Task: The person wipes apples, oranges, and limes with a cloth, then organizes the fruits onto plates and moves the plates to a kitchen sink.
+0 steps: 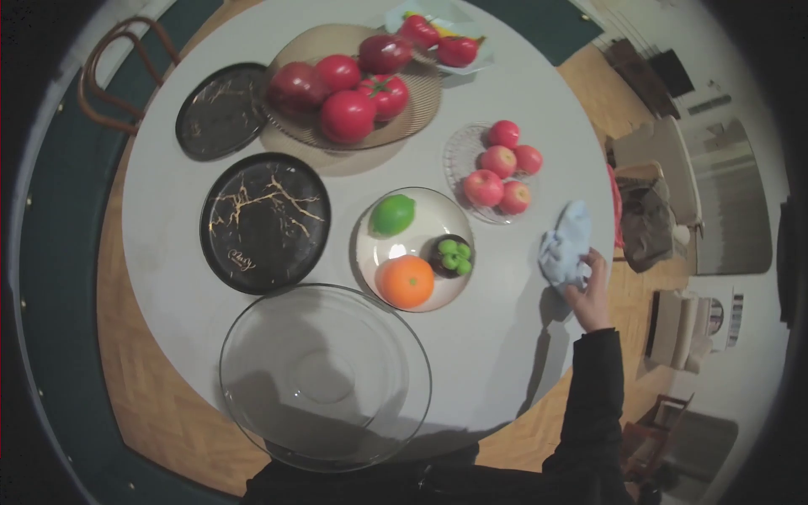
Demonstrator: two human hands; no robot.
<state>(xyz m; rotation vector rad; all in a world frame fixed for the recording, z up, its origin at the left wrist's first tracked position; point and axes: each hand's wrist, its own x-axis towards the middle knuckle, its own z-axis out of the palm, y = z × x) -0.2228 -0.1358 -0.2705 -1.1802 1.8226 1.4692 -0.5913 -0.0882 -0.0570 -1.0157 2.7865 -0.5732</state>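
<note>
My right hand (pixel 592 293) is at the right edge of the round table, with its thumb and fingers closed on the lower end of a crumpled light blue cloth (pixel 566 244). The cloth bunches up and stretches away from the hand over the tabletop. To its left, small red apples (pixel 498 161) sit on and around a clear ribbed glass plate (pixel 459 168). A white plate (pixel 396 249) nearer the middle bears an orange (pixel 406 281), a green lime (pixel 393 215) and a mangosteen (pixel 452 256). My left hand does not show.
A large clear glass plate (pixel 324 376) overhangs the near table edge. Two black plates with gold veins (pixel 265 223) (pixel 220 110) are on the left. At the back, an amber glass plate (pixel 421 101) holds several red tomatoes (pixel 348 117); a pale blue dish (pixel 471 63) holds red peppers (pixel 457 51).
</note>
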